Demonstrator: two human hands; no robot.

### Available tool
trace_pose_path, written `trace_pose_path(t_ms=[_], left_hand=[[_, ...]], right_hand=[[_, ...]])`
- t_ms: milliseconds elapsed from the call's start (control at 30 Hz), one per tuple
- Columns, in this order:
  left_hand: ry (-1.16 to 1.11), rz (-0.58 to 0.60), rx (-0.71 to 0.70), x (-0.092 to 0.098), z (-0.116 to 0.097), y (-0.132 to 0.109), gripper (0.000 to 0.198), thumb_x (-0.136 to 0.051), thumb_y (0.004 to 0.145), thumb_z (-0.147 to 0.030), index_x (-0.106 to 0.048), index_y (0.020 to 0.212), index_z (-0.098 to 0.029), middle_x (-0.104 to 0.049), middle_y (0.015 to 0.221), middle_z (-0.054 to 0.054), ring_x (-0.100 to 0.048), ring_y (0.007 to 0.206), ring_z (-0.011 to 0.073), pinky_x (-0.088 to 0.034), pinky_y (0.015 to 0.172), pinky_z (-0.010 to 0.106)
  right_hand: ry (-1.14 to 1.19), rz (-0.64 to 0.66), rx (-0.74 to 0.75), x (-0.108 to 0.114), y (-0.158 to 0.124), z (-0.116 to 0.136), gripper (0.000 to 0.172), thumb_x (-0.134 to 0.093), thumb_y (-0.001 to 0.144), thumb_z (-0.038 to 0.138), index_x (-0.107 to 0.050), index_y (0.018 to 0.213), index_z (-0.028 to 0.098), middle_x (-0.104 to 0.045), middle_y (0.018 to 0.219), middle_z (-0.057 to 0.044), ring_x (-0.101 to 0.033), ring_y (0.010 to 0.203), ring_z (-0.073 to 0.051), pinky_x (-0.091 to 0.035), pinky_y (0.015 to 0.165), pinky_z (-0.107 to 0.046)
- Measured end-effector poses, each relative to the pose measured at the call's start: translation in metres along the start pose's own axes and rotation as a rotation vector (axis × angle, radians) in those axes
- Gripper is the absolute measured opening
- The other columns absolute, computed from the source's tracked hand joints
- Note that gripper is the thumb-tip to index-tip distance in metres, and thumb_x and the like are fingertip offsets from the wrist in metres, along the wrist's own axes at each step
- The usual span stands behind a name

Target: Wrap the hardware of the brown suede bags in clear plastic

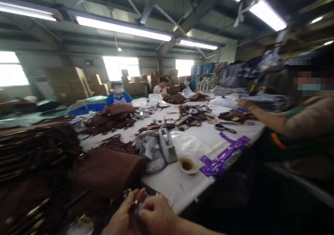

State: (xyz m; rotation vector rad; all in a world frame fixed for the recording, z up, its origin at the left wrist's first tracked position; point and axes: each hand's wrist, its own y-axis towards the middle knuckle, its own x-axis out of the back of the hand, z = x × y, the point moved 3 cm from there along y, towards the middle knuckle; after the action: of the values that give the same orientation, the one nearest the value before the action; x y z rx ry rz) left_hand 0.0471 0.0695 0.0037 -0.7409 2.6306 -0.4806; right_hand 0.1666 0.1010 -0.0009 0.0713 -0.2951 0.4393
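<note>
Close together at the bottom edge, my two hands meet over a small dark item that is blurred and mostly covered by my fingers. My left hand (pixel 124 214) is closed around one side of it, with the fingertips pointing up and a tiny shiny spot between them. Pinched against it from the right is my right hand (pixel 159 212), thumb and fingers pressed together. Just beyond them lies a stack of dark brown fabric pieces (pixel 106 172) with a small gold-coloured metal fitting (pixel 127 193) at its near corner.
A tape dispenser (pixel 167 146), a stained white bowl (pixel 188 165) and purple tape (pixel 224 155) are on the worktable (pixel 177 186). More brown pieces (pixel 33 151) are piled left. A co-worker's arm (pixel 271 120) reaches in from the right; several people sit farther back.
</note>
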Motion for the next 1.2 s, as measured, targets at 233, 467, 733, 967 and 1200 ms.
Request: trace_pose_path(t_ms=[233, 467, 733, 967, 1200], left_hand=[[-0.328, 0.116, 0.157, 0.010, 0.010, -0.009, 0.015, -0.060, 0.087, -0.022, -0.067, 0.089, -0.009, -0.075, 0.082, 0.013, -0.072, 0.073, 0.0207, -0.058, 0.066, 0.028], [-0.319, -0.003, 0.092, 0.031, 0.005, 0.011, 0.015, -0.067, 0.084, -0.024, -0.062, 0.088, -0.011, -0.075, 0.095, 0.017, -0.073, 0.082, 0.0246, -0.057, 0.060, 0.028], [-0.366, 0.071, 0.041, 0.031, 0.001, 0.010, 0.006, -0.065, 0.084, -0.012, -0.065, 0.088, -0.009, -0.076, 0.094, 0.016, -0.073, 0.086, 0.0206, -0.057, 0.071, 0.024], [-0.328, 0.240, 0.068, 0.033, 0.000, 0.002, 0.015, -0.067, 0.082, -0.013, -0.072, 0.092, -0.004, -0.076, 0.081, 0.015, -0.071, 0.073, 0.0190, -0.057, 0.069, 0.027], [-0.333, 0.247, -0.022, 0.047, 0.002, -0.006, 0.016, -0.076, 0.074, -0.027, -0.071, 0.079, -0.013, -0.074, 0.079, 0.008, -0.068, 0.071, 0.0171, -0.055, 0.067, 0.027]], right_hand=[[0.130, 0.088, -0.141, -0.010, 0.003, 0.008, 0.018, -0.063, 0.071, 0.028, -0.068, 0.062, 0.013, -0.060, 0.058, 0.000, -0.050, 0.056, -0.011, -0.035, 0.053, -0.021], [0.242, 0.122, -0.190, -0.012, -0.013, -0.010, 0.021, -0.068, 0.068, 0.032, -0.068, 0.064, 0.011, -0.059, 0.057, 0.000, -0.047, 0.054, -0.011, -0.036, 0.053, -0.023], [0.410, 0.125, -0.301, -0.022, -0.009, -0.012, 0.036, -0.068, 0.069, 0.044, -0.072, 0.069, 0.009, -0.061, 0.054, -0.003, -0.046, 0.046, -0.009, -0.032, 0.046, -0.022], [0.575, 0.073, -0.318, -0.042, 0.014, -0.007, 0.041, -0.073, 0.062, 0.051, -0.062, 0.065, 0.012, -0.054, 0.047, 0.001, -0.045, 0.039, -0.010, -0.036, 0.041, -0.024], [0.576, 0.091, -0.300, -0.049, 0.024, -0.009, 0.046, -0.074, 0.059, 0.056, -0.058, 0.068, 0.014, -0.051, 0.049, 0.003, -0.045, 0.040, -0.009, -0.037, 0.039, -0.021]])
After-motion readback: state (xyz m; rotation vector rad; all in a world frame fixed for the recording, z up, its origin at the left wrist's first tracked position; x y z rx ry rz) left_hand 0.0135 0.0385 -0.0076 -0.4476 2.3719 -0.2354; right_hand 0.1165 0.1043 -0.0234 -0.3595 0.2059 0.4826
